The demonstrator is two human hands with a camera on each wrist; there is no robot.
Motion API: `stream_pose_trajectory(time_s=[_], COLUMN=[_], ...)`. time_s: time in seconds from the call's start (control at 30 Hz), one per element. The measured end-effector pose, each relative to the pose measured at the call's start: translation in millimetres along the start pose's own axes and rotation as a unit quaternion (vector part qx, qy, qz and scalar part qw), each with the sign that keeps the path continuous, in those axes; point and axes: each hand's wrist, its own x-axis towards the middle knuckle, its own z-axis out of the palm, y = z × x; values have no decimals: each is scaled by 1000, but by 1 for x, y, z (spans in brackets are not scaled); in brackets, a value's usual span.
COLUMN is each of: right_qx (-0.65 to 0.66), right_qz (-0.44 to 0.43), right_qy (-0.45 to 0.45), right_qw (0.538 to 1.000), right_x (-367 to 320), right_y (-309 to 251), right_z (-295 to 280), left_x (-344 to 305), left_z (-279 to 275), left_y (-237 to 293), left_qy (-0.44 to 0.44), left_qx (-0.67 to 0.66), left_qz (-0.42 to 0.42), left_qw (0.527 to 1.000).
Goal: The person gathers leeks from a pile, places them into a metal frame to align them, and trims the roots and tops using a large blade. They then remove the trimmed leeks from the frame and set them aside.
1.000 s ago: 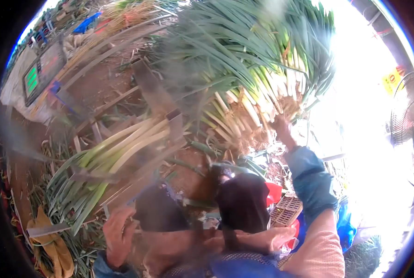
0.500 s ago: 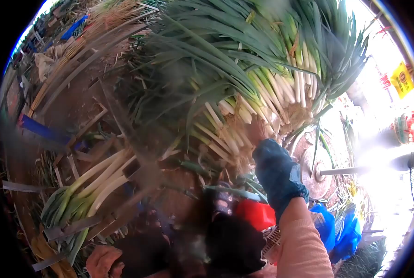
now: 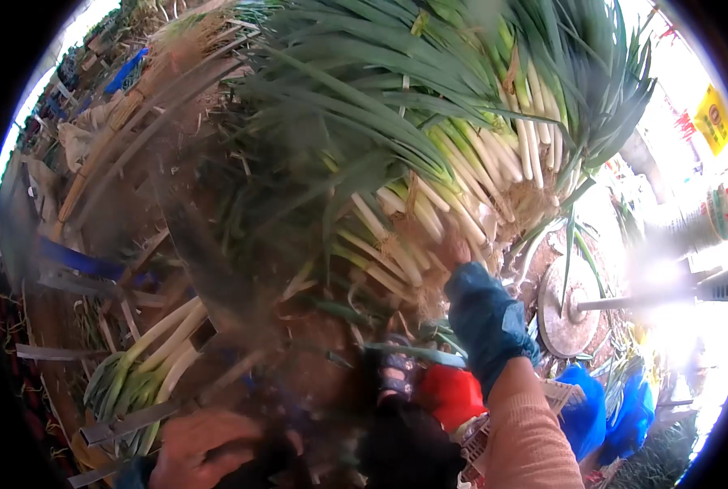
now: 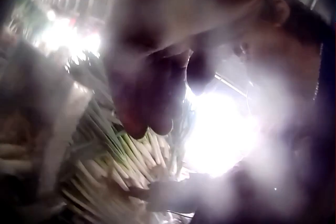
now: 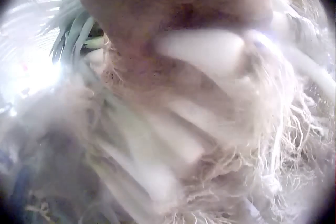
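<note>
Where the right hand is: at centre, in among the root ends of the leek pile, touching stalks. It's dark and blurred in the right wrist view, so can't tell whether it grips any.
White stalk: right under that hand, fine pale roots fanning out to its right.
Left hand: low at near left, well apart from the right one. In the left wrist view its fingers hang loosely curled, thumb off to one side.
Leek pile: far side, centre to right, green leaves far, white ends near.
Smaller leek bunch: near left, just left of and beyond the left hand, metal strip across it.
Blue sleeve cover: on the right forearm.
Red item: near, just left of the right forearm.
Pale crate: right of that forearm, next to blue bags.
Round base: right side, rod sticking out toward the right.
Yellow sign: far right.
</note>
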Motion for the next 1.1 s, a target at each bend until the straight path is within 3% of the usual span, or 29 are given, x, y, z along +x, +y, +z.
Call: stream_pose_trajectory(time_s=[0.07, 0.13, 0.23, 0.3, 0.33, 0.37, 0.43, 0.47, 0.53, 0.57, 0.6, 0.63, 0.7, 0.73, 0.77, 0.8, 0.87, 0.9, 0.97, 1.03, 1.07, 1.1], right_qx=[-30, 30, 142, 172, 169, 144, 99, 163, 85, 72, 72, 35, 37, -17, -85, -71, -55, -42, -19, -7, 164, 375], right_qz=[24, 74, 21, -9, -31, -59, -120, -87, -135, -159, -140, -101, -169, -122, -146, -90, -54, -49, -37, -174, -76, -65], right_qy=[-32, -127, -108, -102, -77, -106, -160, -197, -260, -199, -137, -226, 85, 25, 135, 55, 45, 16, -38, -71, -152, -176], right_qw=[999, 989, 984, 980, 982, 982, 975, 963, 952, 964, 978, 968, 981, 992, 976, 992, 996, 998, 998, 982, 972, 908], right_x=[-3, -35, -88, -122, -140, -153, -181, -185, -164, -155, -142, -133, -79, -48, -23, -13, 9, 8, -4, -29, -66, -97], right_y=[16, -25, -75, -97, -103, -110, -123, -127, -130, -120, -118, -120, -104, -99, -85, -91, -84, -80, -97, -61, -86, -52], right_z=[24, -5, -27, -22, -12, -15, -22, -24, -54, -51, -53, -56, -35, -25, 2, -2, 22, 26, 4, 25, -1, 28], left_x=[34, 72, 128, 169, 177, 185, 195, 200, 189, 179, 175, 168, 155, 149, 147, 146, 147, 146, 144, 147, 149, 153], left_z=[11, 40, 127, 184, 186, 182, 196, 203, 200, 225, 209, 191, 211, 221, 222, 224, 226, 229, 221, 212, 212, 220], left_y=[1, -12, -75, -105, -96, -83, -98, -105, -89, -134, -120, -104, -128, -140, -139, -137, -130, -123, -110, -102, -102, -107], left_qy=[-45, -73, -59, -7, -25, -43, -71, -85, -44, -66, -92, -117, -133, -129, -126, -123, -69, -19, 18, -6, -15, -24], left_qx=[-78, -151, -278, -420, -516, -607, -634, -646, -614, -682, -669, -654, -615, -595, -613, -630, -622, -596, -577, -612, -636, -674], left_qz=[8, -10, -92, -116, -142, -169, -197, -212, -228, -177, -216, -254, -102, -27, -80, -132, -133, -83, -74, -135, -156, -160], left_qw=[996, 986, 954, 900, 844, 775, 745, 728, 754, 706, 705, 702, 770, 793, 776, 755, 769, 798, 813, 779, 755, 721])
